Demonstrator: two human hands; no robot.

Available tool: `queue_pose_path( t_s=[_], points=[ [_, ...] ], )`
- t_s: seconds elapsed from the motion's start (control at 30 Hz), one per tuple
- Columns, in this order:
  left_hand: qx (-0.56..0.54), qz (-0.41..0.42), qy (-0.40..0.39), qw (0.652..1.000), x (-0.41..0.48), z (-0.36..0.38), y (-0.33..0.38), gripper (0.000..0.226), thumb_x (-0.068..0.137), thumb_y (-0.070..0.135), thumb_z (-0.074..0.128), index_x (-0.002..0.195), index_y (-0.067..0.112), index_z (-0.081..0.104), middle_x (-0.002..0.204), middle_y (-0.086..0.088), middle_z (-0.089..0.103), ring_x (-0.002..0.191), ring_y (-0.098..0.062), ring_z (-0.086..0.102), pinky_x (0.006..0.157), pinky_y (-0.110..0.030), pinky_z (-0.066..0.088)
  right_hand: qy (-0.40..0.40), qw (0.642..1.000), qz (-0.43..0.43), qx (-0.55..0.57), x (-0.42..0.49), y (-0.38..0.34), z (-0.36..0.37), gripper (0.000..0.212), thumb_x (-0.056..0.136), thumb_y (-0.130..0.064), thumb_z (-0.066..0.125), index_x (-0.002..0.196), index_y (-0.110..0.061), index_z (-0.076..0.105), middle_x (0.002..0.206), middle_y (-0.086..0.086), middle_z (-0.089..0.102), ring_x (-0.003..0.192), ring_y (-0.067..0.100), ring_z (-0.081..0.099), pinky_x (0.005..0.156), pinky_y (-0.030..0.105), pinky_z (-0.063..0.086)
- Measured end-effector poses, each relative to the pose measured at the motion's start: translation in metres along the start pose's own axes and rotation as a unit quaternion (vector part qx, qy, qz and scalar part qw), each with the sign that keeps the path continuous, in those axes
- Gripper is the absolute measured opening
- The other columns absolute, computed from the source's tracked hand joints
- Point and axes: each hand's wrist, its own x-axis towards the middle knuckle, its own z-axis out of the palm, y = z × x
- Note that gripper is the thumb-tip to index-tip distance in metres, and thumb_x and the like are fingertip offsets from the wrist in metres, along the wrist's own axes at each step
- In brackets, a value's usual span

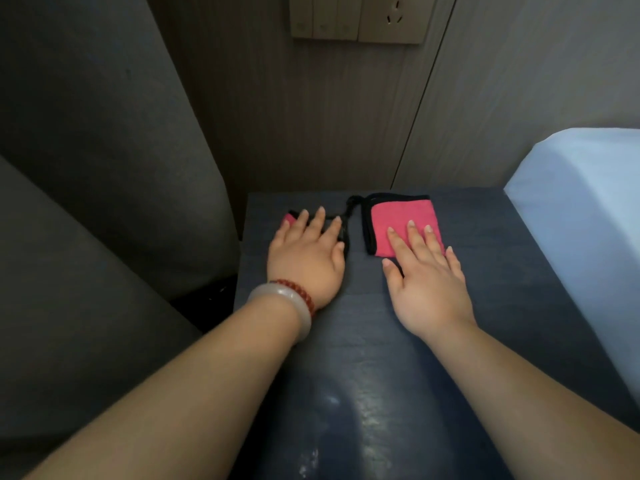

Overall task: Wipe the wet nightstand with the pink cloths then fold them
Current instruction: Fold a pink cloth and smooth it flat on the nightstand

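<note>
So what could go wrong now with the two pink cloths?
The left hand hides most of the left cloth, so a crooked fold could go unnoticed. The right cloth is pinned only by fingertips and might slide on the nightstand. Shiny wet patches near the front edge could be left behind.

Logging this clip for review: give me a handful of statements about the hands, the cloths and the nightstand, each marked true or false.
1. The left hand lies flat and covers most of a pink cloth with black trim. True.
2. The right hand pinches the other folded pink cloth with black edging and lifts it off the top. False: its fingers rest flat on the cloth, which lies on the dark blue nightstand top.
3. The two cloths are stacked. False: they lie side by side, apart.
4. A pale bangle and a red bead bracelet sit on the left wrist. True.
5. A white bed stands to the right of the nightstand. True.
</note>
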Motion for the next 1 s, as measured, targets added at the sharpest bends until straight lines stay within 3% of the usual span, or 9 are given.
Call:
queue_pose_path(
  t_s=[0.1,0.27,0.33,0.53,0.63,0.8,0.9,1.0],
  points=[
    [0.007,0.024,-0.008,1.000,0.002,0.000,-0.008,0.055,0.097,0.047,0.017,0.151,0.034,0.018,0.161,0.005,0.013,0.147,-0.019,0.011,0.119,-0.040,0.008,0.004,1.000,-0.003,0.000,0.001,0.000,0.001,0.055,0.101,-0.048,0.018,0.154,-0.037,0.009,0.163,-0.008,0.000,0.149,0.012,-0.008,0.121,0.039,-0.003],
    [0.012,-0.076,-0.080,0.994,0.074,-0.014,-0.032,0.055,0.099,0.045,0.015,0.152,0.031,0.011,0.162,0.001,0.004,0.148,-0.024,0.003,0.119,-0.044,0.004,-0.006,1.000,-0.003,0.002,-0.001,0.001,-0.002,0.055,0.101,-0.048,0.018,0.154,-0.037,0.009,0.163,-0.007,0.001,0.149,0.012,-0.007,0.121,0.040,-0.003],
    [0.013,-0.081,-0.084,0.993,0.068,-0.012,-0.028,0.055,0.099,0.044,0.015,0.152,0.031,0.010,0.162,0.001,0.002,0.148,-0.025,0.001,0.119,-0.043,0.001,-0.004,1.000,-0.005,0.001,-0.001,0.001,0.000,0.055,0.101,-0.048,0.018,0.154,-0.037,0.009,0.163,-0.007,0.001,0.149,0.012,-0.007,0.121,0.040,-0.003],
    [-0.008,0.042,-0.002,0.999,-0.065,0.003,0.021,0.055,0.098,0.046,0.019,0.151,0.034,0.018,0.161,0.003,0.010,0.147,-0.020,0.007,0.118,-0.038,0.002,0.008,1.000,-0.005,0.013,-0.001,0.000,0.000,0.053,0.102,-0.043,0.017,0.154,-0.036,0.013,0.163,-0.007,0.005,0.149,0.013,-0.005,0.121,0.040,-0.001],
    [0.019,0.063,-0.016,0.998,-0.050,0.001,0.005,0.057,0.096,0.047,0.017,0.151,0.034,0.018,0.161,0.002,0.012,0.147,-0.021,0.011,0.118,-0.038,0.006,0.015,0.999,-0.007,0.029,-0.001,0.000,0.000,0.051,0.103,-0.039,0.019,0.154,-0.035,0.017,0.163,-0.007,0.008,0.150,0.012,-0.002,0.121,0.038,-0.001],
    [0.022,-0.056,-0.104,0.993,0.019,-0.011,-0.025,0.055,0.100,0.045,0.015,0.153,0.032,0.009,0.162,0.000,0.000,0.148,-0.024,0.001,0.119,-0.042,0.003,0.083,0.981,0.014,0.175,-0.001,0.008,-0.002,0.046,0.104,-0.025,0.030,0.148,-0.018,0.038,0.160,-0.001,0.023,0.150,0.014,0.004,0.120,0.033,0.008],
    [0.005,-0.024,-0.039,0.999,-0.046,0.003,0.001,0.054,0.099,0.044,0.018,0.151,0.033,0.017,0.162,0.001,0.009,0.148,-0.023,0.008,0.119,-0.041,0.006,0.087,0.979,0.009,0.186,-0.006,0.012,0.000,0.045,0.103,-0.020,0.034,0.147,-0.017,0.040,0.160,0.000,0.025,0.150,0.014,0.005,0.119,0.030,0.012],
    [-0.007,0.061,0.025,0.998,-0.145,0.012,0.016,0.053,0.095,0.044,0.027,0.145,0.030,0.039,0.155,-0.003,0.031,0.143,-0.026,0.028,0.116,-0.042,0.018,0.073,0.978,-0.025,0.192,-0.014,0.011,-0.001,0.047,0.102,-0.013,0.035,0.149,-0.017,0.037,0.161,0.002,0.022,0.150,0.015,0.004,0.119,0.027,0.009]
  ],
)
